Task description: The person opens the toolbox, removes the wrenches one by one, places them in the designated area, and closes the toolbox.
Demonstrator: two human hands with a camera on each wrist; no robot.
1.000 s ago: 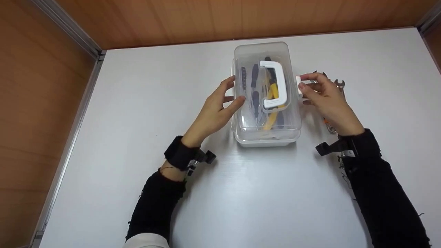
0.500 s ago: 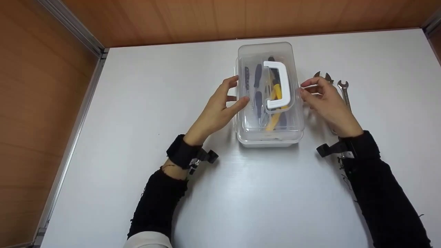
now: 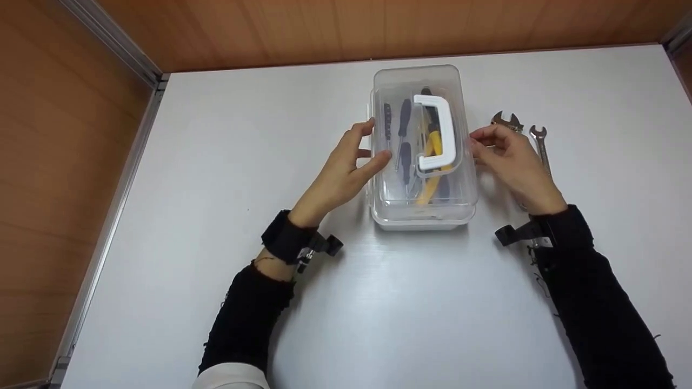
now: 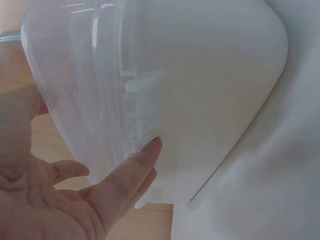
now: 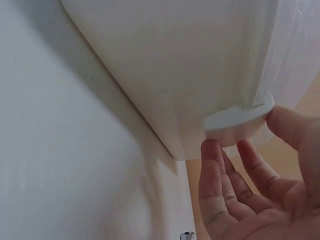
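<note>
A clear plastic toolbox [image 3: 421, 146] with a white handle [image 3: 435, 129] stands on the white table, lid on. Screwdrivers and yellow-handled pliers show through it. My left hand [image 3: 346, 167] rests against the box's left side with nearly straight fingers, thumb on the lid edge; the left wrist view shows those fingers [image 4: 135, 170] touching the clear wall [image 4: 200, 90]. My right hand [image 3: 508, 156] is at the box's right side. In the right wrist view its thumb and fingers [image 5: 250, 195] pinch the white latch [image 5: 239, 119] on the box [image 5: 175, 60].
Two metal wrenches [image 3: 507, 120] [image 3: 540, 143] lie on the table just right of my right hand. Wooden walls [image 3: 65, 135] and an aluminium rail [image 3: 108, 216] border the table [image 3: 378, 302] on the left and at the back.
The white latch on the right, which stuck out from the box a second ago, now lies against its side under my right fingers. The left hand has kept its place.
</note>
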